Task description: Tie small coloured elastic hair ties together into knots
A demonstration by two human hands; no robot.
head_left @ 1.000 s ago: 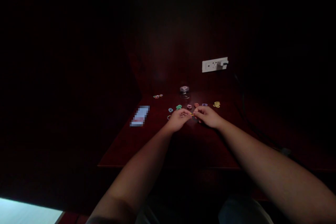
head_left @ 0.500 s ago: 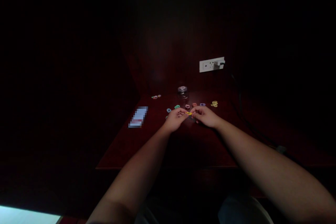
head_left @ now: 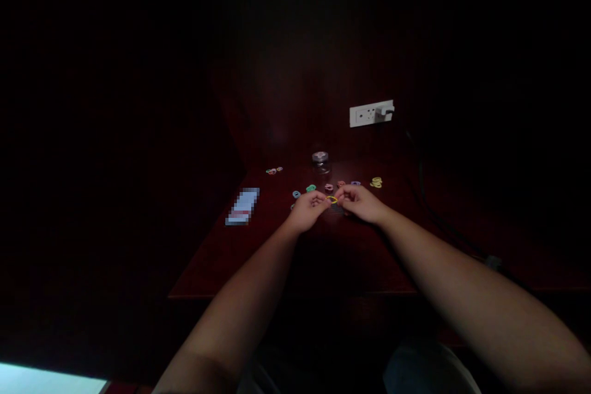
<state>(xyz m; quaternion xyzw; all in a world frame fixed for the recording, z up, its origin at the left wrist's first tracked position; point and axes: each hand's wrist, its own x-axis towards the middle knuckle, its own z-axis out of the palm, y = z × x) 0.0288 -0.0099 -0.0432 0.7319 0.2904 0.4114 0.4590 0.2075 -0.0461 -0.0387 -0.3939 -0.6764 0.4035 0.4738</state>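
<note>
My left hand and my right hand meet over a dark red table. Both are closed in a pinch on a small yellow ring-shaped band, held between them just above the table. Several small coloured bands lie beyond my fingers: a green one, a blue one, pink and orange ones, and a yellow heap. A small glass jar stands behind them.
A flat pale card or phone lies at the table's left. A white wall socket with a plug sits on the back wall; a dark cable runs down the right. The room is very dark.
The yellow band has opened into a wider ring between my fingers. Both hands stay in nearly the same place.
</note>
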